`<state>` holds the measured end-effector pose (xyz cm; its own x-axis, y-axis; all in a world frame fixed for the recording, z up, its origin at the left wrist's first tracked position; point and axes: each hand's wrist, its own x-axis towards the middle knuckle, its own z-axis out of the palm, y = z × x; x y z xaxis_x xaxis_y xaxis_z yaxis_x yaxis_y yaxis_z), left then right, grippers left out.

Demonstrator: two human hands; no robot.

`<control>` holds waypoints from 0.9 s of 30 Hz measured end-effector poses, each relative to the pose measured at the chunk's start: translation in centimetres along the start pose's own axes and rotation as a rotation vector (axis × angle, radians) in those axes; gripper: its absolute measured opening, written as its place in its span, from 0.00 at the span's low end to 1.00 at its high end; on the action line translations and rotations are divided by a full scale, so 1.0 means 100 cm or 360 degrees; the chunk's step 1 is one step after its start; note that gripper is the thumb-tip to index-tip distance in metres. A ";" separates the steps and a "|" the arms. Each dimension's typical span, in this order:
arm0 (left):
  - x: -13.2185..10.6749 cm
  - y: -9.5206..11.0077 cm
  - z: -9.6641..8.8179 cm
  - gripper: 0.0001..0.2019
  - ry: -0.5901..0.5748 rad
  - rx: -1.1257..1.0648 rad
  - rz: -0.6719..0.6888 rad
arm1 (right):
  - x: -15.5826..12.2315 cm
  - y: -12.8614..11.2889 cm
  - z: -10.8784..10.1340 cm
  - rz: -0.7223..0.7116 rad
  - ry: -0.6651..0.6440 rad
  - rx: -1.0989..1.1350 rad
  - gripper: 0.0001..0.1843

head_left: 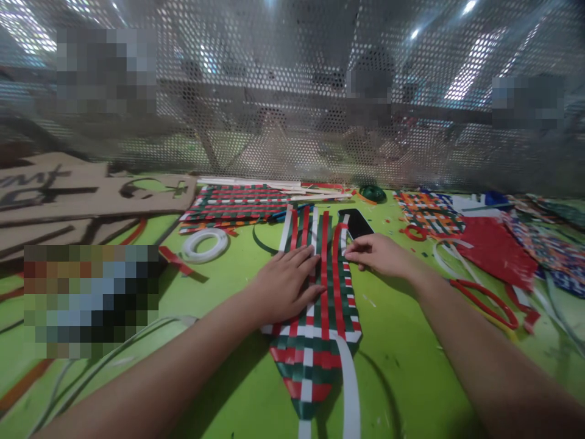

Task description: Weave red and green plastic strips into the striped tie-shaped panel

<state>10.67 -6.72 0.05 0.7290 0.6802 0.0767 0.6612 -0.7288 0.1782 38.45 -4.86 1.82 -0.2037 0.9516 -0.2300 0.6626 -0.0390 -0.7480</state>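
Note:
A woven piece of red, green and white flat strips [313, 356] lies on the green table, its lower end tapering to a point. Across its middle my left hand [286, 285] rests flat, fingers stretched out over the lengthwise strips. My right hand [377, 253] is at the upper right edge, thumb and forefinger pinching a white strip [344, 235] there. A long loose white strip [350, 381] curves down from the lower right of the weave. Just beyond my right fingers lies a dark phone [354, 223].
A roll of white strip [205, 245] and a finished-looking woven sheet [242, 200] lie left and behind. Cut cardboard [95, 189] stands far left. On the right are a red sheet [498, 247] and red-handled tool [487, 299]. Perforated metal mesh [283, 110] closes the back.

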 end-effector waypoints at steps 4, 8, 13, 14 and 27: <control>0.001 0.000 0.001 0.35 -0.0007 -0.0006 -0.0010 | 0.004 0.004 0.004 -0.0002 0.0033 0.0068 0.08; 0.001 0.000 0.001 0.35 -0.0002 -0.0009 -0.0006 | 0.008 0.005 0.007 0.0011 0.0070 0.0043 0.06; 0.000 -0.001 0.004 0.35 0.0028 0.0012 -0.0007 | 0.008 -0.001 0.006 0.0039 0.0101 -0.0137 0.06; 0.000 -0.001 0.004 0.35 0.0027 0.0020 -0.0007 | 0.007 -0.002 0.005 0.0046 0.0113 -0.0180 0.08; 0.000 0.001 0.001 0.36 -0.0025 0.0020 -0.0006 | -0.001 -0.024 0.000 0.0343 0.0113 -0.0419 0.12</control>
<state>10.74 -6.77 0.01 0.7293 0.6815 0.0607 0.6658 -0.7274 0.1663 36.86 -4.85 3.59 0.0054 0.9493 -0.3144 0.8501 -0.1700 -0.4985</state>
